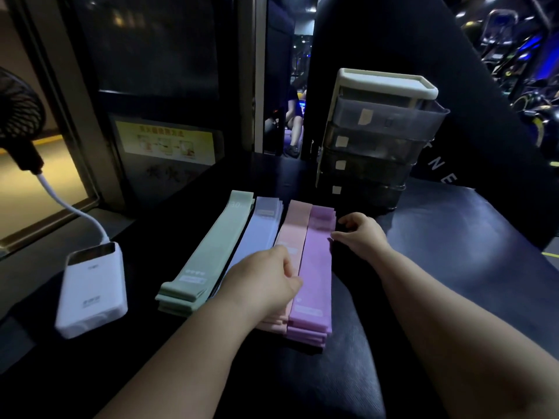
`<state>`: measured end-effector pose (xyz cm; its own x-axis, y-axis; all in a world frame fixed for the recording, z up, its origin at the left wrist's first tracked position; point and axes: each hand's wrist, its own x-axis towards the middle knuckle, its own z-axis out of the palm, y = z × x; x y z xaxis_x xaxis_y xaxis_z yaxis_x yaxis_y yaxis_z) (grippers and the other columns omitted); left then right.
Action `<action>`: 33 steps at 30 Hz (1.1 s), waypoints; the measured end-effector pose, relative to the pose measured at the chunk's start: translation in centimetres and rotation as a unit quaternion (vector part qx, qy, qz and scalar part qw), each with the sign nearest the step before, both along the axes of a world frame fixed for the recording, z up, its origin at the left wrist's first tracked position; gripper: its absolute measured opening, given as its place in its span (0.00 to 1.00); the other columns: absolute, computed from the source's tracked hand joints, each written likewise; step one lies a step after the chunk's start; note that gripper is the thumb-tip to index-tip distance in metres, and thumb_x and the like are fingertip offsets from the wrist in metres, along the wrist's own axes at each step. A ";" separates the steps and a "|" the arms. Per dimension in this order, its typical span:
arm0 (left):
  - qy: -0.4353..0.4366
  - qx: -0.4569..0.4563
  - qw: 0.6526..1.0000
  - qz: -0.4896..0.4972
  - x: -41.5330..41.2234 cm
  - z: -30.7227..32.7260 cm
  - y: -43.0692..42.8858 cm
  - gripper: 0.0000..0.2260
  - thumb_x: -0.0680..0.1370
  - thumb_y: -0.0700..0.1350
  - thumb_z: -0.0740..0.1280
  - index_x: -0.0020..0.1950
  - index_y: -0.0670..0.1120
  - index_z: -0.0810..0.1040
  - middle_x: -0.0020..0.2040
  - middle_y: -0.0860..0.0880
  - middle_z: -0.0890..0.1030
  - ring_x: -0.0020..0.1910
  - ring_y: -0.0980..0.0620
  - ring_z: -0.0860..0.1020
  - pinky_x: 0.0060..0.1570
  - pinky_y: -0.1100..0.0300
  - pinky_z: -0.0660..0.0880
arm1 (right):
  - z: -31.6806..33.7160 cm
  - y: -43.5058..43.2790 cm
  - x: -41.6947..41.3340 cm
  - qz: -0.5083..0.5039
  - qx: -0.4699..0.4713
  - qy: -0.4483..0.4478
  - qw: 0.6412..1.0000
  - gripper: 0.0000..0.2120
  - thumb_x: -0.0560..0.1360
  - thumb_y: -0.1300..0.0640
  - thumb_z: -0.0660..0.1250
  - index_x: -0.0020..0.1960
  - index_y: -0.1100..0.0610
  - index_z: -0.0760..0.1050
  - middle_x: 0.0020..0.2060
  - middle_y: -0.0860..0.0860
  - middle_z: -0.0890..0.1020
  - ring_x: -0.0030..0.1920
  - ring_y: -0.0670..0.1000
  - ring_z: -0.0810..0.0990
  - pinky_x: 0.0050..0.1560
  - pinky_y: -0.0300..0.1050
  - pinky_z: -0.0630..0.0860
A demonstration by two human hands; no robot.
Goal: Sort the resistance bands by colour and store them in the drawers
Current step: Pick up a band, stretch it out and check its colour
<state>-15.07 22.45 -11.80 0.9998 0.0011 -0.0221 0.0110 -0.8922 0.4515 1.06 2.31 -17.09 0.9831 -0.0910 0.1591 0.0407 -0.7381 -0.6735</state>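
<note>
Fingers [295, 281] of the left hand [263, 282] curl against one side of the purple stack [316, 267], grip unclear; right hand [361, 237], loosely curled, touches its opposite edge. It lies on the worktop [438, 267], long axis running away, far end near the drawers [372, 146]

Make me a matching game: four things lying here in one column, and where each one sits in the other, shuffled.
Things:
1. green bands
2. purple bands
3. power bank
4. drawer unit

Places:
A. rightmost pile of bands
B. behind the piles, towards the right
C. left of all the piles, white cable attached
D. leftmost pile of bands

Pairs: 1-D, 2-A, 3-C, 4-B
</note>
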 end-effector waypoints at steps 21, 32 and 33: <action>-0.019 -0.025 0.999 0.028 14.5 1.3 -5.5 0.23 0.76 0.58 0.66 0.68 0.49 0.69 0.67 0.46 0.70 0.68 0.43 0.64 0.65 0.50 0.68 | 0.3 -5.0 2.3 -0.081 -0.009 -0.030 0.996 0.17 0.72 0.51 0.70 0.59 0.57 0.79 0.55 0.55 0.81 0.55 0.55 0.79 0.45 0.40 0.68; 0.043 0.017 0.995 0.087 23.8 1.4 -7.4 0.44 0.69 0.58 0.76 0.75 0.43 0.57 0.73 0.41 0.65 0.72 0.40 0.63 0.64 0.52 0.68 | 0.5 -11.7 7.7 -0.140 0.043 0.016 0.989 0.44 0.67 0.43 0.76 0.75 0.59 0.62 0.71 0.58 0.68 0.71 0.58 0.67 0.68 0.53 0.68; 0.044 0.015 0.995 0.087 24.6 1.3 -7.4 0.45 0.68 0.57 0.76 0.76 0.43 0.57 0.73 0.42 0.65 0.72 0.41 0.63 0.64 0.52 0.68 | 0.6 -12.1 8.3 -0.129 0.043 0.019 0.990 0.45 0.66 0.44 0.77 0.75 0.59 0.62 0.71 0.57 0.68 0.72 0.57 0.66 0.68 0.52 0.68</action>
<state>9.53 15.06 -10.49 0.9783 0.1767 -0.1078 0.2058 -0.8865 0.4144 9.38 -9.82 -16.54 0.9303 -0.3522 0.1023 -0.1693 -0.6598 -0.7321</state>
